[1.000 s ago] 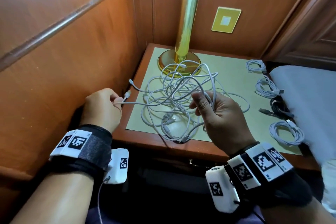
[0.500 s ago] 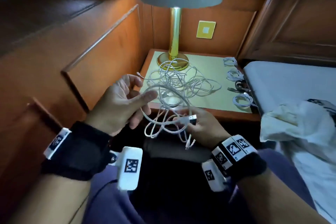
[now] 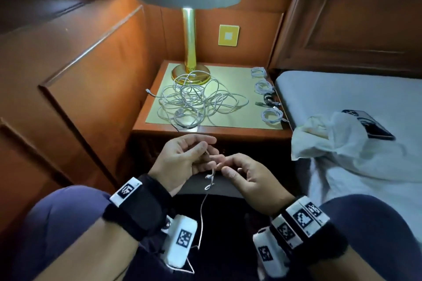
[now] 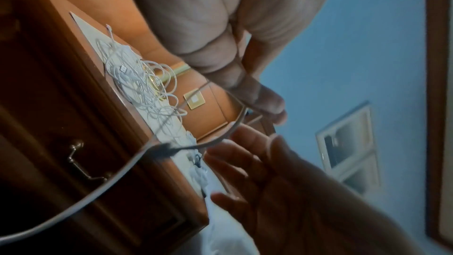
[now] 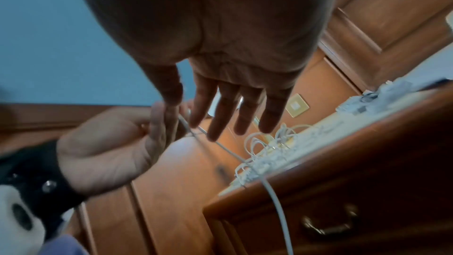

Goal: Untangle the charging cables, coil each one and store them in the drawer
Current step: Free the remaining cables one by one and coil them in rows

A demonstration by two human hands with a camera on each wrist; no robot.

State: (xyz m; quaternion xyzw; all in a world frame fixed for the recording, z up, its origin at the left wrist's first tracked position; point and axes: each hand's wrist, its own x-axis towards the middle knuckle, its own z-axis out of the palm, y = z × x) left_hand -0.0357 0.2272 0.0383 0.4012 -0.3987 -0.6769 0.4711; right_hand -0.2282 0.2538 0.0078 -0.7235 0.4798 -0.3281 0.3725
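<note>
A tangle of white cables lies on the nightstand, in front of the lamp base. One white cable is apart from it and hangs over my lap. My left hand pinches that cable near its upper end; the left wrist view shows the cable running under my thumb. My right hand hovers just right of it with straight, spread fingers and holds nothing. The drawer front, with its metal handle, sits shut below the nightstand top.
Several coiled cables, white ones and a black one, line the nightstand's right edge. A gold lamp stands at the back. To the right is a bed with a crumpled white cloth and a phone.
Both hands drew back from the tangle to above my lap, bringing one white cable with them. The right hand let go of the plug end it held; its fingers are now straight.
</note>
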